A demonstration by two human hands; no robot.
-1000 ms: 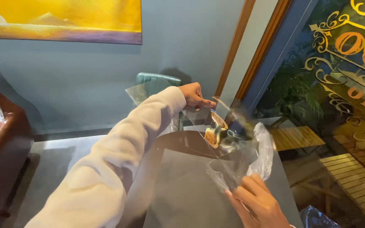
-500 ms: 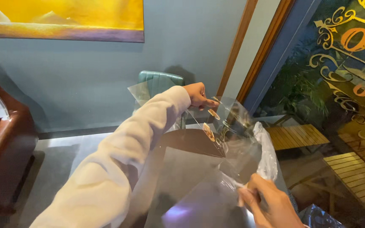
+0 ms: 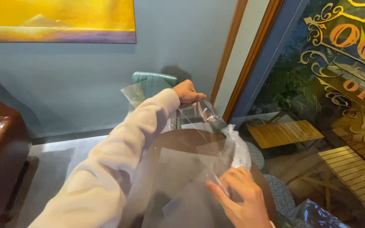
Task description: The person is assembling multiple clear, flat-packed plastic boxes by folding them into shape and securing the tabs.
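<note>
at the far left a brown leather armchair (image 3: 1, 152) stands on the grey floor (image 3: 51, 169), under a yellow painting (image 3: 55, 19) on the blue-grey wall. moving right, a cream sleeve (image 3: 119, 169) runs up across the middle to the left hand (image 3: 187, 93), which is stretched out above a teal chair back (image 3: 153, 82). its fingers are closed in a pinch on the far edge of a clear plastic sheet (image 3: 182, 169), holding that edge up off the dark round worktop (image 3: 182, 139). the sheet hangs from there down toward the viewer, stretched and glossy, spread over the worktop. just right of centre the plastic gathers into a crumpled bunch (image 3: 235, 150); something dark sits at its top, though the glare makes it hard to say what. below the bunch the right hand (image 3: 239, 198) lies on the near part of the sheet, fingers curled and pressing the film, thumb out to the left. further right, a glass window with gold ornament (image 3: 343, 63) shows wooden slatted furniture (image 3: 286, 133) outside.
</note>
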